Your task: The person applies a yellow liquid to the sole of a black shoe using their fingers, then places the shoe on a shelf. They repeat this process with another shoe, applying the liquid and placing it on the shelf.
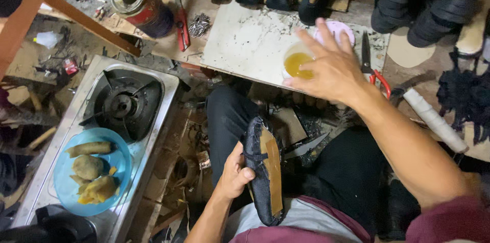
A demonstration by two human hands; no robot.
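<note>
My left hand [235, 171] grips a dark shoe upper [263, 171] with a tan insole board on its underside, held sole-up over my lap. My right hand [329, 67] reaches out over a small round container of yellow glue [297, 64] that stands on the white work board [245, 39]. The fingers are spread over the container's rim and touch it; whether they grasp it is unclear. A pink lid [339, 28] lies just behind the hand.
A gas stove [125, 102] stands at left with a blue plate of food [89, 171] on it. A tin can [140, 3], a red cutter [182, 28], nails [199, 23], red-handled scissors [375, 67], a white roll [434, 118] and black shoes [418, 3] surround the board.
</note>
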